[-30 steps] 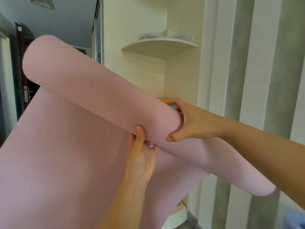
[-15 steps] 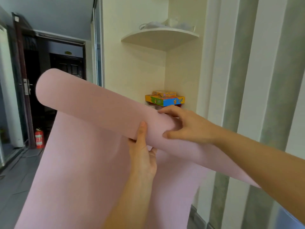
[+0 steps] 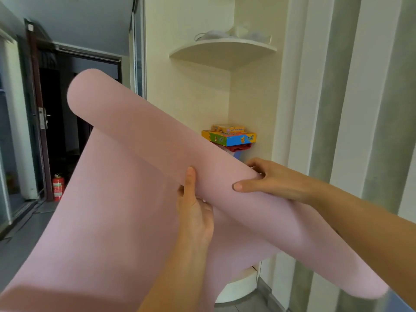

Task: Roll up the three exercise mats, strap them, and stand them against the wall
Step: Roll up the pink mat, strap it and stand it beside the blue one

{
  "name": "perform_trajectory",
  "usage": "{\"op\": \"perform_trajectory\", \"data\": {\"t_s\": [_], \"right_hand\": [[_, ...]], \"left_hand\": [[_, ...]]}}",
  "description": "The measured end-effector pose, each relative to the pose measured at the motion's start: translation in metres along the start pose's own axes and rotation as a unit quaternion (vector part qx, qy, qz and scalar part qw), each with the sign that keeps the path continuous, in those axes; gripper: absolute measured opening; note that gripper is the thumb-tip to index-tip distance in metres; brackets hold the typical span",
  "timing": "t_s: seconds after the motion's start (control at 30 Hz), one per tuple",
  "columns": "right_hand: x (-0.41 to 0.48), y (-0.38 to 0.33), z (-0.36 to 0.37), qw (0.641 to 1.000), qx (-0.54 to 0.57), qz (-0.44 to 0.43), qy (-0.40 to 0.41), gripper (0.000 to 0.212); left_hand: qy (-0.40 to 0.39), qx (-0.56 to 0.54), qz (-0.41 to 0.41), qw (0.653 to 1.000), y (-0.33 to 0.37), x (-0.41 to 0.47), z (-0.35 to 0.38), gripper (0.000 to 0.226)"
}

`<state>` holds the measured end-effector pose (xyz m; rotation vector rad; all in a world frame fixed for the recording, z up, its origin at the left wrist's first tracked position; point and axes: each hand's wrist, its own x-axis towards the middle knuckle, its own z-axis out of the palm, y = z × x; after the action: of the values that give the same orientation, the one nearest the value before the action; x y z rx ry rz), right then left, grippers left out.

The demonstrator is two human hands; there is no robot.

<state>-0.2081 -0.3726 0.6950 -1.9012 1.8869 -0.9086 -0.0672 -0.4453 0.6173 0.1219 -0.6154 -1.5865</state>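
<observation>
A pink exercise mat (image 3: pixel 126 136) is held up in the air, its top part curled into a thick roll that slants from upper left to lower right. The rest of the mat hangs down loose below the roll and fills the lower left. My left hand (image 3: pixel 194 210) grips the roll from underneath, thumb up against its front. My right hand (image 3: pixel 270 181) holds the roll from the right, fingers over the top and thumb pressed on the front. No strap and no other mat are in sight.
A striped wall (image 3: pixel 351 109) runs along the right. Corner shelves stand ahead: an upper one (image 3: pixel 222 50) and a lower one with coloured boxes (image 3: pixel 229 137). A dark doorway (image 3: pixel 67 122) and a red fire extinguisher (image 3: pixel 58 186) are at the left.
The roll has dropped lower in view and swung away, uncovering the doorway and the boxes on the shelf. Both hands have kept their hold and come down with it.
</observation>
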Motion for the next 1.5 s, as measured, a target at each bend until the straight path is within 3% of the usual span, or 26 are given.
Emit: {"op": "perform_trajectory", "data": {"t_s": [0.2, 0.4, 0.5, 0.6, 0.7, 0.8, 0.93, 1.07, 1.13, 1.2, 1.27, 1.37, 1.5], "right_hand": [[-0.001, 0.0, -0.001, 0.978, 0.132, 0.0, -0.159, 0.069], [0.0, 0.013, 0.004, 0.928, 0.343, 0.036, -0.138, 0.072], [-0.002, 0.016, 0.01, 0.938, 0.33, 0.03, -0.097, 0.08], [-0.005, 0.022, 0.02, 0.941, 0.332, 0.024, -0.056, 0.088], [-0.008, 0.028, 0.035, 0.944, 0.327, 0.027, -0.024, 0.101], [-0.009, 0.034, 0.053, 0.962, 0.272, 0.024, 0.012, 0.096], [-0.009, 0.036, 0.067, 0.973, 0.223, 0.026, 0.051, 0.11], [-0.013, 0.032, 0.08, 0.986, 0.147, -0.003, 0.08, 0.112], [-0.013, 0.034, 0.083, 0.986, 0.142, -0.041, 0.077, 0.091], [-0.013, 0.033, 0.077, 0.966, 0.253, -0.021, 0.044, 0.058], [-0.007, 0.038, 0.065, 0.936, 0.351, 0.029, 0.014, 0.039], [0.0, 0.046, 0.047, 0.929, 0.36, 0.075, -0.048, 0.053], [0.003, 0.05, 0.034, 0.941, 0.308, 0.084, -0.116, 0.095]], "left_hand": [[-0.057, 0.019, -0.043, 0.997, 0.002, -0.003, -0.002, 0.042], [-0.114, 0.036, -0.077, 0.99, -0.004, -0.009, -0.006, 0.05], [-0.109, 0.071, -0.093, 0.987, -0.007, -0.009, -0.011, 0.052], [-0.074, 0.173, -0.071, 0.98, -0.006, -0.005, -0.018, 0.065], [-0.051, 0.251, -0.068, 0.964, 0.0, -0.003, -0.021, 0.047], [0.002, 0.347, -0.027, 0.937, 0.003, -0.001, -0.029, 0.023], [-0.037, 0.459, -0.038, 0.887, 0.005, -0.007, -0.046, 0.034], [-0.066, 0.365, -0.131, 0.919, 0.005, -0.016, -0.041, 0.044], [-0.043, 0.352, -0.115, 0.928, 0.001, -0.013, -0.042, 0.053], [-0.04, 0.344, -0.106, 0.932, -0.002, -0.011, -0.045, 0.068], [-0.062, 0.337, -0.105, 0.934, -0.003, -0.012, -0.048, 0.076], [-0.114, 0.329, -0.106, 0.931, -0.006, -0.014, -0.053, 0.072], [-0.166, 0.286, -0.12, 0.936, -0.006, -0.011, -0.057, 0.077]]}}
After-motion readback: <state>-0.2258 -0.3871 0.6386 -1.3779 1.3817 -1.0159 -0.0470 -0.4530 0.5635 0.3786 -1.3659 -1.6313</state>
